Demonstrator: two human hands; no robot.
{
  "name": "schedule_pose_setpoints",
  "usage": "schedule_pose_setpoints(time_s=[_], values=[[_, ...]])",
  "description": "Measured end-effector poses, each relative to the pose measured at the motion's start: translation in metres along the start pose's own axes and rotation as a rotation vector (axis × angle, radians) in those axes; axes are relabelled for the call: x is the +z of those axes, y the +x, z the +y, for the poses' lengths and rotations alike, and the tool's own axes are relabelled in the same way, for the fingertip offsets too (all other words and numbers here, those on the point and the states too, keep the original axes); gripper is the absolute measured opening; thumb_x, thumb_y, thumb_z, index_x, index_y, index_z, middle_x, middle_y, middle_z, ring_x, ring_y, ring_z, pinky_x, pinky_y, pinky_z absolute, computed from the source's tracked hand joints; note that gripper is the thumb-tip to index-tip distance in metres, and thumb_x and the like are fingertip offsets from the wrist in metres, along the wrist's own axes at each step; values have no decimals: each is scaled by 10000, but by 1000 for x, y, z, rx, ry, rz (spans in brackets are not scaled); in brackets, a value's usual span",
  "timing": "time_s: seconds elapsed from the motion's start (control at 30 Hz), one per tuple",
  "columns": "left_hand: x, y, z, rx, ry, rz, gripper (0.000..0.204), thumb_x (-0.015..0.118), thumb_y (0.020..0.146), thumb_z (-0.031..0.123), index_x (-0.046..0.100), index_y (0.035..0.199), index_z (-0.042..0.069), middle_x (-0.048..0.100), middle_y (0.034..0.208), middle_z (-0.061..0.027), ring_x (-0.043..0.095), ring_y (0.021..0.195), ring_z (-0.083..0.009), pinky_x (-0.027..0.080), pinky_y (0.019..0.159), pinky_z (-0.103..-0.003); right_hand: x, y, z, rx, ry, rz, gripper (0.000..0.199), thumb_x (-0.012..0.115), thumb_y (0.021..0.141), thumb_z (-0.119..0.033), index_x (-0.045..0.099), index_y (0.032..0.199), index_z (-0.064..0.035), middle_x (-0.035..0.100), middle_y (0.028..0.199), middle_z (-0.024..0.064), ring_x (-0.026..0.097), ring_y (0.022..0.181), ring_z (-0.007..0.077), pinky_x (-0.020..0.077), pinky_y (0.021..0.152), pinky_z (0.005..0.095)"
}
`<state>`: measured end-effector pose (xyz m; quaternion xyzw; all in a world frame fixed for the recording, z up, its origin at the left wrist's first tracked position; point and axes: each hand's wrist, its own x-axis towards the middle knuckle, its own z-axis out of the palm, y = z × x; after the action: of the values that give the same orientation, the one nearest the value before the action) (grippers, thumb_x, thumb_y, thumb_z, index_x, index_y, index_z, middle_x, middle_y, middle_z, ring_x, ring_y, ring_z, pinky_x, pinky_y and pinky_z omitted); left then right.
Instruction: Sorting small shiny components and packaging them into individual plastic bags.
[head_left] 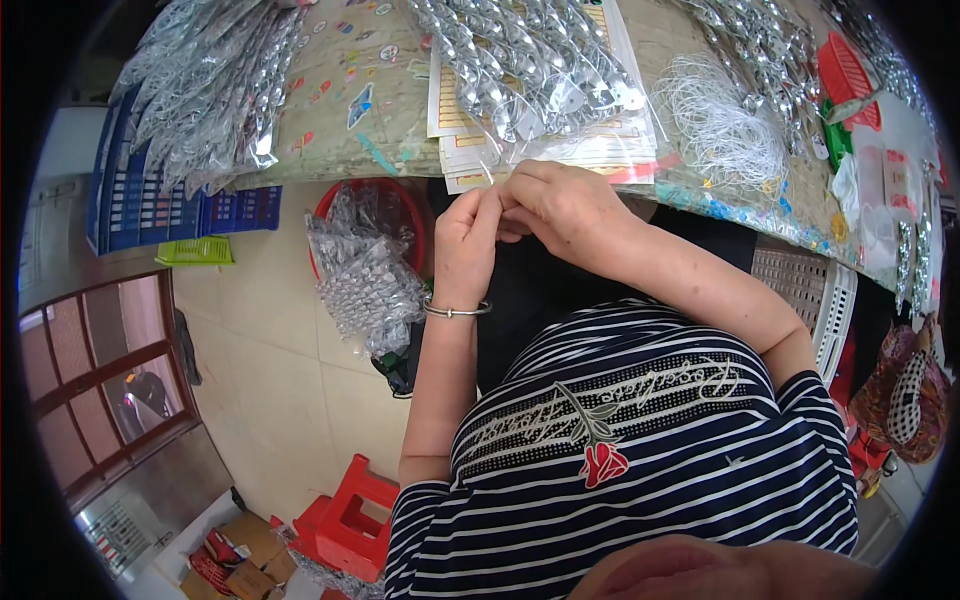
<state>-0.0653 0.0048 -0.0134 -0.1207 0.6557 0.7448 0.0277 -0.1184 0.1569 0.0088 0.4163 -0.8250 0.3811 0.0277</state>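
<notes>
At the near edge of the table, my left hand and my right hand meet with their fingertips together. My left thumb and forefinger are pinched on a thin white string, whose end sticks up above them. The right hand's fingers are curled in against the left ones; what they hold is hidden behind the knuckles. Just beyond my hands, a pile of shiny silver spiral strips lies on printed paper sheets. To the right rests a loose bundle of white strings.
Bagged silver spirals heap at the far left above a blue crate. On the floor stand a red tub with bagged silver pieces and a red stool. A red basket sits far right; a white crate is beside my right arm.
</notes>
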Motion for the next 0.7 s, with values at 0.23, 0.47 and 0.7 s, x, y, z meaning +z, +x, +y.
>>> schedule_pose_setpoints(time_s=[0.23,0.47,0.7], values=[[-5,2,-4,33,78,-4,275,512,982,196,643,876,-21,670,776,-70,659,681,-125,505,595,-222,-6,-9,-5,77,117,-17,125,620,832,-61,512,884,-24,559,844,140,580,789,352,475,672,404],[-3,0,1,59,81,95,322,502,990,243,620,830,-11,672,758,-79,657,648,-130,497,588,-220,-32,-18,-18,149,311,20,85,621,852,-23,551,896,-3,576,846,118,589,751,286,481,676,345],[-4,0,1,37,54,77,351,502,990,277,604,791,7,661,725,-78,655,628,-137,485,569,-217,-15,-13,-4,70,201,65,124,646,842,-39,635,963,-13,633,899,104,645,821,248,522,692,317]])
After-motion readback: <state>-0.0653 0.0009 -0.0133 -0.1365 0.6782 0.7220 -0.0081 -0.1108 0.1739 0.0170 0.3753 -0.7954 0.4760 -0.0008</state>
